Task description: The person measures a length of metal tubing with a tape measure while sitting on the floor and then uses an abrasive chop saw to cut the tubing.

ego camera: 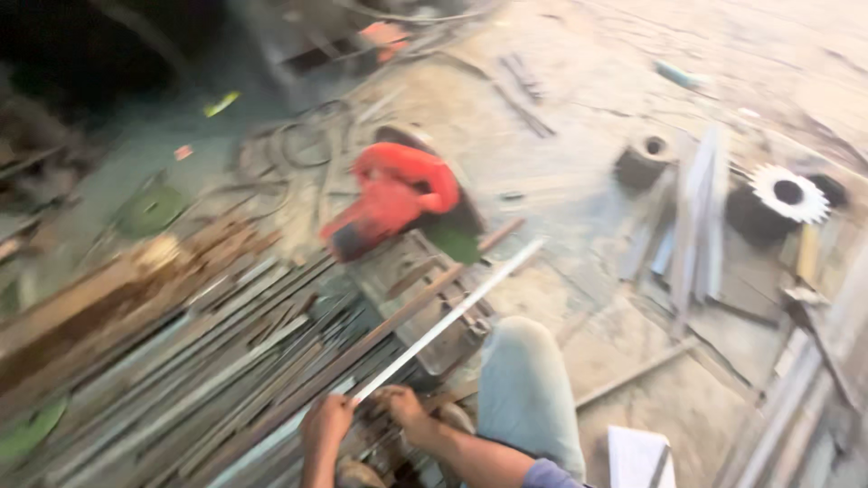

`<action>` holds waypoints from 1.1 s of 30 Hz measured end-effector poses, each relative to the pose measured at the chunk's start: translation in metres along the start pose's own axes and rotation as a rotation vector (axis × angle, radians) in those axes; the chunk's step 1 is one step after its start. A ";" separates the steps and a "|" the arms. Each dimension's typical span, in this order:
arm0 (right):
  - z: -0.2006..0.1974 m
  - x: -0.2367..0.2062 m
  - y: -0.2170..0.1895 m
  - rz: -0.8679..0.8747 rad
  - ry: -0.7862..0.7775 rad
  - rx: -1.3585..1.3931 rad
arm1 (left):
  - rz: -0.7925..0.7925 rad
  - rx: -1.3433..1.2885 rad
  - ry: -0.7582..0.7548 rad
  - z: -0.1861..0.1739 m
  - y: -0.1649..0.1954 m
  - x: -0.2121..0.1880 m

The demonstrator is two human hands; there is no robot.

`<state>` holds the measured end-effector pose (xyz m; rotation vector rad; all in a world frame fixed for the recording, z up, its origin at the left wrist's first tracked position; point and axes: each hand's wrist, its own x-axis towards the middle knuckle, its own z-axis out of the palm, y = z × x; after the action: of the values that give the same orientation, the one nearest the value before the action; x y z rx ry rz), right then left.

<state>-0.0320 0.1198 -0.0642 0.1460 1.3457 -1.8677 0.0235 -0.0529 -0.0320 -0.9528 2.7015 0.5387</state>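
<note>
My left hand (327,421) and my right hand (404,408) both grip the near end of a long thin pale metal bar (452,316). The bar runs up and right, over the base of a red chop saw (393,194). A rusty bar (425,294) lies beside it, roughly parallel. My knee in light trousers (524,389) is just right of my hands. The picture is blurred by motion.
A heap of long metal strips and rusty bars (181,361) fills the floor at left. Flat metal strips (692,217) lie at right by a toothed wheel (788,192) and a round socket piece (646,158). White paper (637,456) lies at the bottom.
</note>
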 end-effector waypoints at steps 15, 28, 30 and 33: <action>-0.003 -0.010 0.026 -0.328 -0.428 -1.419 | -0.071 0.084 -0.088 0.008 0.011 0.007; -0.002 -0.017 0.027 -0.224 -0.521 -1.741 | -0.189 0.162 -0.178 0.004 0.014 0.003; 0.000 -0.017 0.024 -0.172 -0.600 -1.645 | -0.219 0.195 -0.253 0.001 0.016 0.005; 0.000 -0.021 0.022 -0.141 -0.603 -1.621 | -0.181 0.185 -0.223 0.002 0.012 0.003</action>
<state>-0.0040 0.1287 -0.0696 -1.2169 1.9445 -0.3514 0.0133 -0.0451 -0.0313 -1.0079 2.3905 0.3309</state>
